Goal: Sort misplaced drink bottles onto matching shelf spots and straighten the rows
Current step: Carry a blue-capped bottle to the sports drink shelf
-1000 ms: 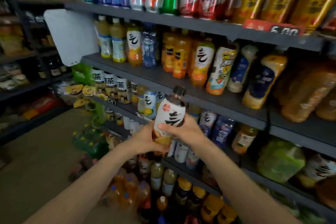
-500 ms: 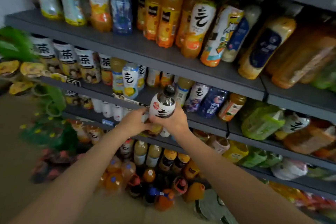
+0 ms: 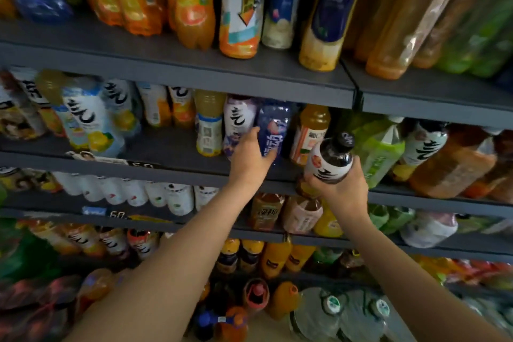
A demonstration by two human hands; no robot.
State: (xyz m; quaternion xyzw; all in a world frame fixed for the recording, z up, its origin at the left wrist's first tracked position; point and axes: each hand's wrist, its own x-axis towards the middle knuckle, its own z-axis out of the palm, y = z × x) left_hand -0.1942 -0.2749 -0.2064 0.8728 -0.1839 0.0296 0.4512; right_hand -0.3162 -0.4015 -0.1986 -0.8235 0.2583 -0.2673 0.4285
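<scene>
My right hand (image 3: 342, 190) grips a dark bottle (image 3: 330, 159) with a white label and a black cap, held in front of the middle shelf (image 3: 172, 168). My left hand (image 3: 249, 157) reaches onto that shelf and wraps round the lower part of a blue bottle (image 3: 273, 126). A purple-and-white bottle (image 3: 238, 119) stands just left of it, and an orange juice bottle (image 3: 311, 133) just right. Whether the blue bottle is lifted off the shelf cannot be told.
Orange, white and blue bottles crowd the upper shelf (image 3: 194, 64). Green bottles (image 3: 380, 147) and amber ones lie to the right on the middle shelf. Lower shelves hold white bottles (image 3: 155, 197), and large water jugs (image 3: 333, 311) stand on the floor.
My left hand let go of the dark bottle and reached up to the blue bottle on the shelf. My right hand alone now holds the dark bottle. The view moved closer and rightward.
</scene>
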